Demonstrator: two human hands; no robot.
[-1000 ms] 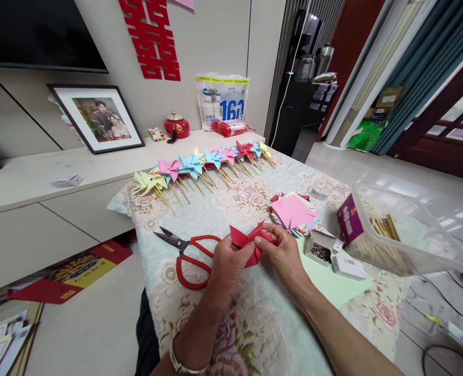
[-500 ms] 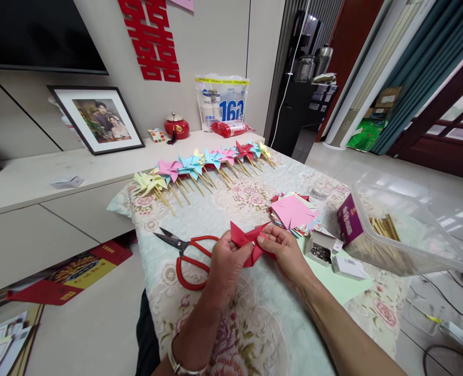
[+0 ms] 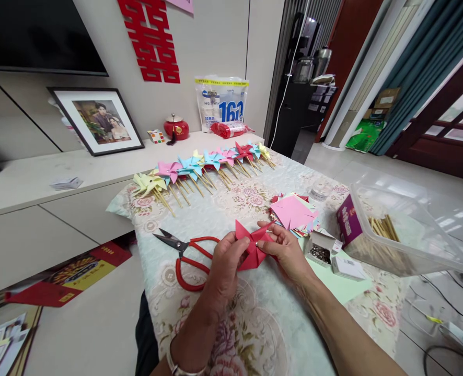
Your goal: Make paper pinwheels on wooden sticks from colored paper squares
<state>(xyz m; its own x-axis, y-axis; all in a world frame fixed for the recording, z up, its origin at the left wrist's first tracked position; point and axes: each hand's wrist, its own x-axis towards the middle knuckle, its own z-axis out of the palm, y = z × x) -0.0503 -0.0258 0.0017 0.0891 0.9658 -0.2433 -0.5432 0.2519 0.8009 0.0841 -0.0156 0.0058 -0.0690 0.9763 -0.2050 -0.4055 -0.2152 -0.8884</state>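
Observation:
Both hands hold a red paper pinwheel shape (image 3: 251, 245) just above the flowered tablecloth (image 3: 223, 209). My left hand (image 3: 226, 269) pinches its left side; my right hand (image 3: 284, 250) presses its folded points at the centre from the right. Red-handled scissors (image 3: 188, 256) lie open just left of my left hand. A stack of cut coloured paper squares (image 3: 294, 211), pink on top, lies beyond my right hand. A small open box of pins (image 3: 321, 250) sits to the right of it.
A row of finished pinwheels on sticks (image 3: 204, 167) lies across the far end of the table. A clear plastic tub (image 3: 404, 230) with wooden sticks stands at the right, a purple box (image 3: 347, 222) against it. A green paper sheet (image 3: 333, 279) lies under my right forearm.
The red paper has been turned and flattened a little: its points now spread into a star shape, and both hands have shifted slightly around it.

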